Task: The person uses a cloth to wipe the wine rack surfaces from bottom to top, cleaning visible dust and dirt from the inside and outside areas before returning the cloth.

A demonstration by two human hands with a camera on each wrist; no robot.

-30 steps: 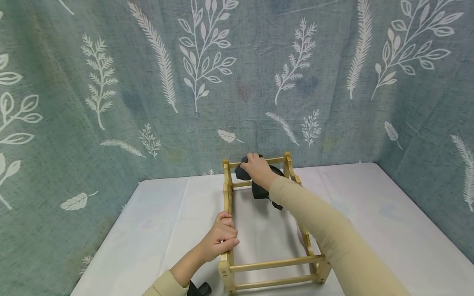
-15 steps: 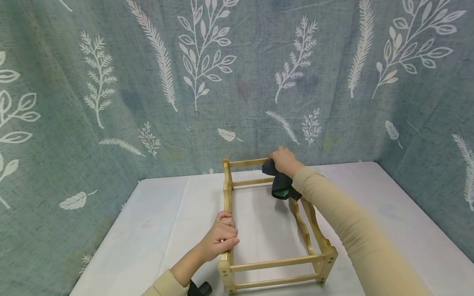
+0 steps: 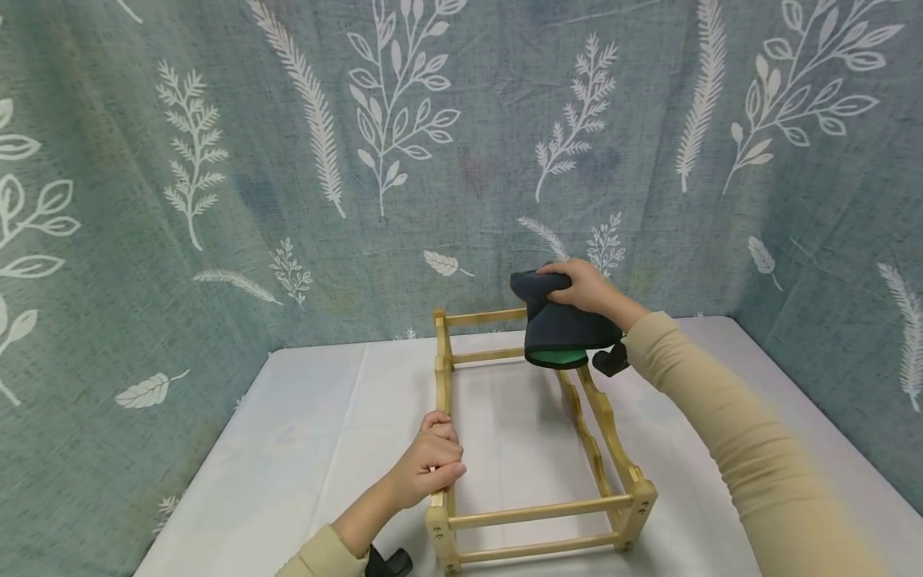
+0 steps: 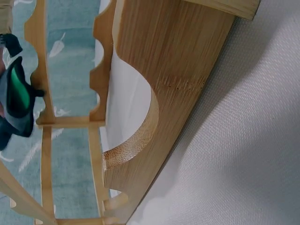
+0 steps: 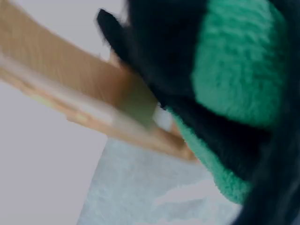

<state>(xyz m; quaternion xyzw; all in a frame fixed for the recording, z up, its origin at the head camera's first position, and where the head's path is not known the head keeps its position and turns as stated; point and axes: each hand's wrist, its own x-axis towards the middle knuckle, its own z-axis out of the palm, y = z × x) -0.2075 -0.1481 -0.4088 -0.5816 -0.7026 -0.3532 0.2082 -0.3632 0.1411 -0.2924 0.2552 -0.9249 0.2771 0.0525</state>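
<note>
Clock: read in the head view, with the middle of the wooden rack [image 3: 541,509] as centre of the dial.
Left hand: it sits between 8 and 9 o'clock, on the left side piece of the rack. The knuckles are up, the fingers are curled over the wood, and the thumb points toward 3 o'clock.
Left forearm: it runs down toward 8 o'clock, into a beige sleeve [image 3: 328,554].
Right hand [image 3: 587,286]: it is at about 1 o'clock, raised above the far end of the rack, with fingers pointing toward 9 o'clock. Fingers and thumb pinch a dark cloth piece [image 3: 566,324] (the thumb is on the nearer face).
Right forearm: it goes long and slanting toward 5 o'clock, the sleeve wrinkled.
Dark cloth piece: it hangs under the right hand, also near 1 o'clock, over the right side piece; whether it touches the wood, I cannot tell. Its mouth opens downward, and a green lining [image 5: 234,70] shows inside.
Wooden rack: it stands on a white table [image 3: 375,433], two rails at the near end, notches in the side pieces.
Behind: a grey-green curtain [image 3: 469,208] with white leaves, at 12 o'clock.
</note>
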